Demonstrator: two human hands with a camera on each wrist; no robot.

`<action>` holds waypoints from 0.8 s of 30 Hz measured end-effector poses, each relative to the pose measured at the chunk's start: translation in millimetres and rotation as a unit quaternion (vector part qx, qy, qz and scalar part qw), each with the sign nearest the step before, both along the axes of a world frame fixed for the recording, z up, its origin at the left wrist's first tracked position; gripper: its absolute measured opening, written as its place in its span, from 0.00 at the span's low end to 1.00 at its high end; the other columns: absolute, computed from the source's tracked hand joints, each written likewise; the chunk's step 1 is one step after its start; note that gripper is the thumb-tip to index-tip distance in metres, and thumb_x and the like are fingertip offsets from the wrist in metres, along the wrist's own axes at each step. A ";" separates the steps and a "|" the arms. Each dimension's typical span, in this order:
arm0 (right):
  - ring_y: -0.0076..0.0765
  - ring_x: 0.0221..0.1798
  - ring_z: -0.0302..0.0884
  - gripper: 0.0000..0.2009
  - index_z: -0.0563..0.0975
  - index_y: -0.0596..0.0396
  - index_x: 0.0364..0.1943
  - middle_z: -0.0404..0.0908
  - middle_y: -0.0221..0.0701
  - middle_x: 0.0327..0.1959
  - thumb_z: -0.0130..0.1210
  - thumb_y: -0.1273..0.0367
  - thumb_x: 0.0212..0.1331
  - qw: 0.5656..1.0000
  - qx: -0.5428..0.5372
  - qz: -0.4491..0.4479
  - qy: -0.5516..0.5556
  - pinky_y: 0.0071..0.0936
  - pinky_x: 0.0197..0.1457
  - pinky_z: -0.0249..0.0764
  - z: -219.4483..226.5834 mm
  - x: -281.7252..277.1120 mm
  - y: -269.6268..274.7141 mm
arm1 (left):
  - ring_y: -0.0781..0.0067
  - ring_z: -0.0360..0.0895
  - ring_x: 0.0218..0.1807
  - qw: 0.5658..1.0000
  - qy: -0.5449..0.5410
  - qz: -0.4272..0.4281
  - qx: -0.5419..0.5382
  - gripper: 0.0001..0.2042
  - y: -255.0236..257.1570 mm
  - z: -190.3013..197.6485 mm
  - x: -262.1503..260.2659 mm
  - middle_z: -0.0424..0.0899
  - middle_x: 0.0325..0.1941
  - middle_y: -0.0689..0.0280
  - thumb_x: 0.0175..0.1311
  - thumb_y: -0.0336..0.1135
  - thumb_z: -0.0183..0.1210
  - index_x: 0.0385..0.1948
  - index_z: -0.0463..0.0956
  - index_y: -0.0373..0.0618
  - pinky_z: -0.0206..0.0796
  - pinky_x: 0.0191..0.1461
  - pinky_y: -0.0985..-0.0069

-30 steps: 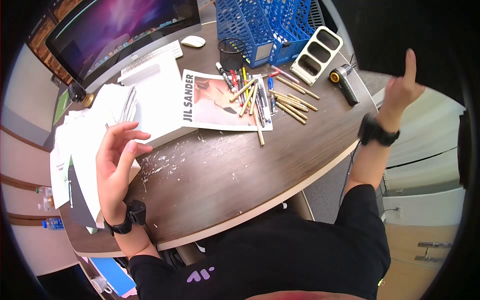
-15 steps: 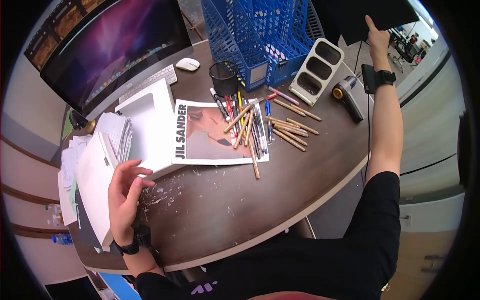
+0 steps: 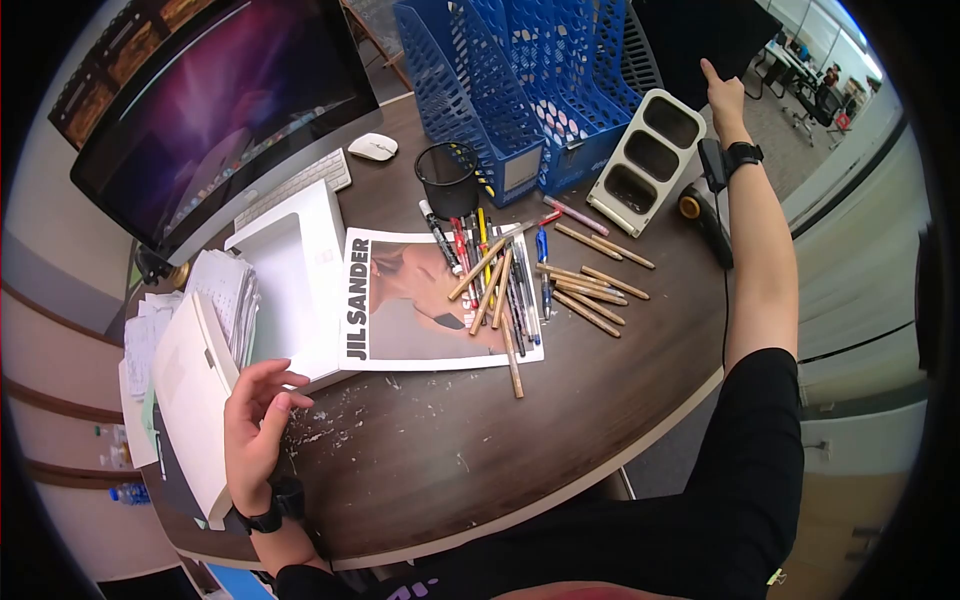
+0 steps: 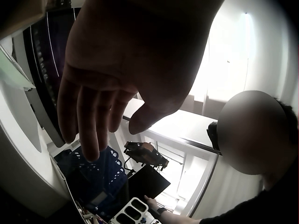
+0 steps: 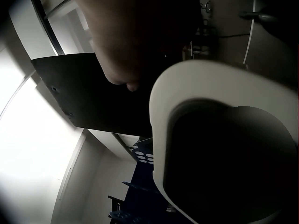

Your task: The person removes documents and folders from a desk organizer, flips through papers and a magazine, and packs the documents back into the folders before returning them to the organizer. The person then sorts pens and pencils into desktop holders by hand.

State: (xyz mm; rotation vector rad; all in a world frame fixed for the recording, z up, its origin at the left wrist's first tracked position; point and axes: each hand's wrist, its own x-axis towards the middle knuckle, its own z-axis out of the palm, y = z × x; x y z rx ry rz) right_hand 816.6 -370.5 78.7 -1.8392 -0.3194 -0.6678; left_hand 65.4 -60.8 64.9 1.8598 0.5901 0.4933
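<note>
Head view: the black panel (image 3: 690,40) lies at the far right, just beyond the right hand (image 3: 728,104), which grips its near edge; its long axis is unclear. The left hand (image 3: 255,432), well apart, is empty, fingers loosely bent.

Desk (image 3: 520,450), dark wood-grain top, pale edge, curving round in front of both hands. White crumbs (image 3: 330,420) beside left hand (image 3: 262,430). White box (image 3: 332,290) and papers (image 3: 230,290) beyond left hand, keyboard (image 3: 300,190), mouse (image 3: 372,147) and monitor (image 3: 230,110) farther off. Magazine (image 3: 400,352) between hands, nearer left. Brown sticks (image 3: 592,318) right of it. Mesh cup (image 3: 450,190) beyond magazine. Blue racks (image 3: 570,130), cream holder (image 3: 612,212) left of right hand (image 3: 725,102); dark tool (image 3: 712,235) bodyward of same hand.
</note>
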 end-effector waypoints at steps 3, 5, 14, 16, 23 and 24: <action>0.33 0.41 0.81 0.25 0.83 0.68 0.42 0.87 0.38 0.37 0.71 0.54 0.60 0.999 0.039 0.027 0.009 0.33 0.47 0.74 -7.3 18.6 2.3 | 0.70 0.85 0.43 1.000 0.016 -0.009 0.004 0.16 0.9 -0.7 0.0 0.85 0.47 0.58 0.72 0.30 0.57 0.58 0.73 0.37 0.70 0.45 0.78; 0.31 0.42 0.81 0.22 0.82 0.67 0.46 0.87 0.34 0.42 0.71 0.59 0.60 0.989 0.112 0.100 -0.007 0.30 0.46 0.74 -10.0 26.8 4.2 | 0.70 0.85 0.44 1.000 0.018 -0.010 0.005 0.16 1.3 -2.2 2.2 0.86 0.47 0.58 0.72 0.30 0.57 0.58 0.73 0.37 0.70 0.45 0.79; 0.40 0.56 0.80 0.29 0.74 0.64 0.63 0.80 0.36 0.58 0.70 0.63 0.62 0.939 0.186 0.193 0.217 0.41 0.53 0.79 -21.1 -18.2 -1.1 | 0.70 0.85 0.45 0.999 0.027 -0.033 -0.025 0.14 3.7 -10.2 9.2 0.86 0.47 0.58 0.72 0.27 0.56 0.56 0.74 0.36 0.70 0.44 0.81; 0.40 0.54 0.81 0.30 0.74 0.67 0.60 0.81 0.39 0.56 0.71 0.60 0.62 0.950 0.179 0.187 0.175 0.41 0.48 0.80 -26.1 -6.3 -4.0 | 0.70 0.85 0.45 0.999 0.028 -0.033 -0.027 0.14 5.2 -12.5 9.8 0.86 0.47 0.58 0.72 0.27 0.56 0.56 0.74 0.36 0.70 0.44 0.81; 0.23 0.18 0.62 0.35 0.73 0.64 0.10 0.68 0.26 0.12 0.69 0.44 0.57 0.996 0.007 0.083 -0.025 0.33 0.24 0.63 -14.6 74.9 -27.9 | 0.71 0.85 0.45 0.999 0.028 -0.035 -0.029 0.14 7.3 -15.3 13.5 0.86 0.47 0.58 0.73 0.27 0.56 0.56 0.74 0.35 0.70 0.44 0.81; 0.23 0.18 0.62 0.35 0.73 0.64 0.10 0.68 0.26 0.12 0.69 0.44 0.57 0.996 0.006 0.083 -0.025 0.33 0.24 0.63 -11.2 69.3 -26.3 | 0.71 0.85 0.45 0.999 0.032 -0.032 -0.029 0.13 7.5 -15.3 13.0 0.86 0.47 0.58 0.73 0.28 0.56 0.56 0.74 0.35 0.70 0.44 0.81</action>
